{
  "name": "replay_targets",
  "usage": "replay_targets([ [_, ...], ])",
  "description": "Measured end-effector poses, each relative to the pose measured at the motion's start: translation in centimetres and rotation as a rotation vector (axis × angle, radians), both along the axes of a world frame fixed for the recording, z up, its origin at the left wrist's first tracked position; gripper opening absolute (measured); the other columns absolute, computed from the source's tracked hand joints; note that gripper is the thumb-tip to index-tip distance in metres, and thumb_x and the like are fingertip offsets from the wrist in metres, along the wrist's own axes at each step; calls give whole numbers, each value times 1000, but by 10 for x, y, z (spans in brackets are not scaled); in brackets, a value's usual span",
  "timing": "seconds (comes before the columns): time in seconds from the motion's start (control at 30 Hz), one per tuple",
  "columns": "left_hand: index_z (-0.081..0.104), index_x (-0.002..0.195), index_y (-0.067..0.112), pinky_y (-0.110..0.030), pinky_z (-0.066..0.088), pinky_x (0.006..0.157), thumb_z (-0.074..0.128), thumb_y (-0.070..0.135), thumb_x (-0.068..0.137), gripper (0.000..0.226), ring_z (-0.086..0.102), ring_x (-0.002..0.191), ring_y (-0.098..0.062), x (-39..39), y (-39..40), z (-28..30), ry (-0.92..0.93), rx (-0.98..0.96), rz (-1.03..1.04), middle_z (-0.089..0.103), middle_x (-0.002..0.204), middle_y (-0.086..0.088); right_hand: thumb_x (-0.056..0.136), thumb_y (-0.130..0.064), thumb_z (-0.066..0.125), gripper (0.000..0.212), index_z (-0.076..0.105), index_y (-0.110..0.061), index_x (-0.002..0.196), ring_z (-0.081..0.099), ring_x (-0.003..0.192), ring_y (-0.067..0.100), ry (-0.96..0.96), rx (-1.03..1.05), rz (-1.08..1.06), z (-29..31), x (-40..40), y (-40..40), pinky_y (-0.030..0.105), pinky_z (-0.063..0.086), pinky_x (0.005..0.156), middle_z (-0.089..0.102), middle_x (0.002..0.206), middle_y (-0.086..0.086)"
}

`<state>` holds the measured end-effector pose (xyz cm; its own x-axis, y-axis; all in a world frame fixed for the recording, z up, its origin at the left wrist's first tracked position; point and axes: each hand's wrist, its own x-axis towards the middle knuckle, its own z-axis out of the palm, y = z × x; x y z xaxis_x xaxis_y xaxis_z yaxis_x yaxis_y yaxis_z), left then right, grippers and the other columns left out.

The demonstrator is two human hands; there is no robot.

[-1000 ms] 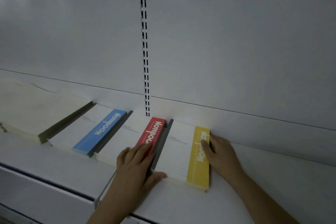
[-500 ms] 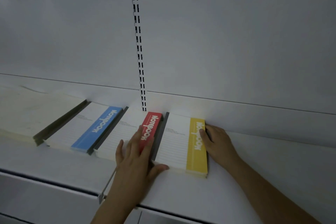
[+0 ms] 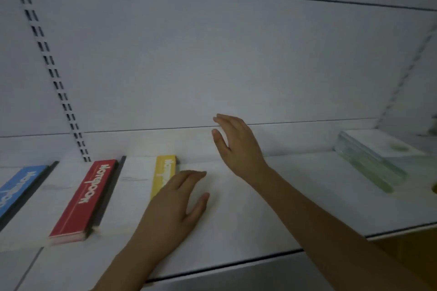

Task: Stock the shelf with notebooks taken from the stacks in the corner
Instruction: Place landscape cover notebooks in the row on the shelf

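Observation:
Three notebook stacks lie flat in a row on the white shelf [image 3: 295, 208]: a blue-spined one [image 3: 16, 186] at the left edge, a red-spined one [image 3: 82, 198], and a yellow-spined one [image 3: 163, 172]. My left hand [image 3: 175, 208] hovers open, palm down, over the near right corner of the yellow notebook stack and hides part of it. Lifted above the bare shelf to the right of that stack, my right hand [image 3: 238, 146] is open and holds nothing. A stack of pale green notebooks [image 3: 371, 158] sits at the far right of the shelf.
A slotted metal upright [image 3: 49, 66] runs down the white back panel at the left. Another slotted upright [image 3: 402, 78] slants at the right. The shelf's front edge [image 3: 236, 264] runs below my arms. Bare shelf lies between the yellow and green stacks.
Both hands have come off the red and yellow notebook stacks. The right hand rose and shifted right, the left moved right past the yellow spine. The view swung right, revealing the green stack.

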<state>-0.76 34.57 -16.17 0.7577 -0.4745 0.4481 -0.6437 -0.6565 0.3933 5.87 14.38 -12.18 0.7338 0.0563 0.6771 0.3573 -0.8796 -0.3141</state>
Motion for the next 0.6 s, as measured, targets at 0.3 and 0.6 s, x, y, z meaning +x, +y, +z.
replay_targets([
  [0.3,32,148,32,-15,30,105,36,56,98,56,38,129,-3,-9,-214,-13,140,120,-422,37,147,14,100,-43,34,49,55,-12,132,45,129,15,-15,57,-423,31,-92,-209,22,27,108,56,136,2],
  [0.6,32,148,22,-37,24,113,30,57,99,60,26,142,-23,-8,-392,-27,278,395,-268,27,155,-5,99,-37,45,47,46,-14,139,42,130,22,169,179,-735,25,-158,-382,32,31,107,47,143,5],
])
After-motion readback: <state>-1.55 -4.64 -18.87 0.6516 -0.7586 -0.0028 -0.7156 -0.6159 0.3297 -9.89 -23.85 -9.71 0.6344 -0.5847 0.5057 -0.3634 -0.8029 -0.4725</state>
